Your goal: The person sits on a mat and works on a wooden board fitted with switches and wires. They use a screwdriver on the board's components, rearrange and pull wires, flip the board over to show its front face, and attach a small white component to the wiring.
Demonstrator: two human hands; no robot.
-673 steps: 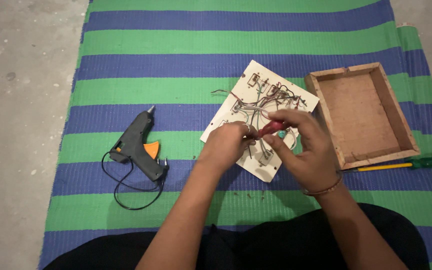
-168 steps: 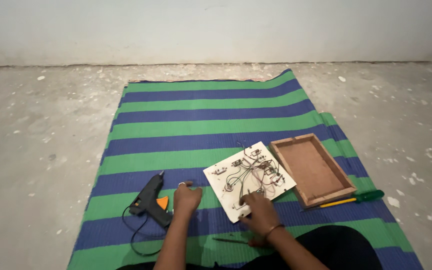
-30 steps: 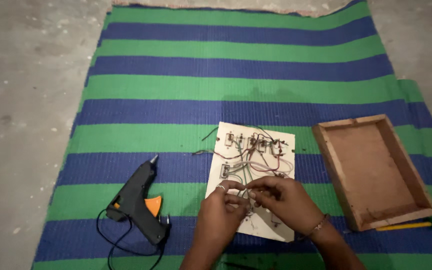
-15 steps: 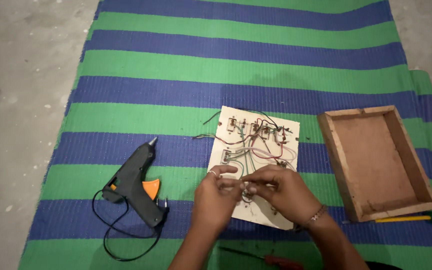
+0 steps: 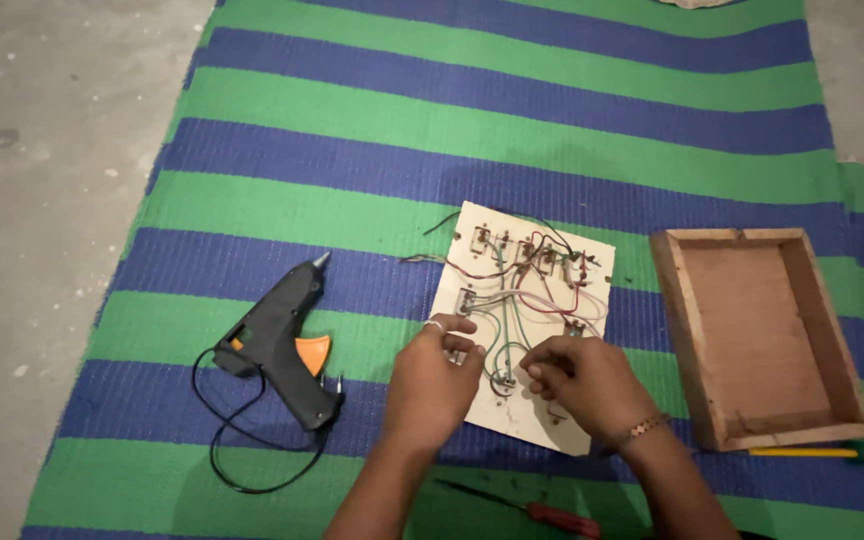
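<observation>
Head view, nearest me: left hand (image 5: 432,385) and right hand (image 5: 582,385) rest on the wired board (image 5: 522,320) on the striped mat (image 5: 512,120), fingers pinched on its wires. I judge wiring underway; next needs steady, fine pulling. Glue gun (image 5: 282,345) left, wooden tray (image 5: 762,335) right.

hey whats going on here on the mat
A person sits at a green and blue striped mat with both hands on a pale board covered in small switches and wires. The left hand and right hand pinch at the wiring near the board's lower edge. A black glue gun lies to the left, an open wooden box to the right, and a red-handled screwdriver by the arms.
</observation>
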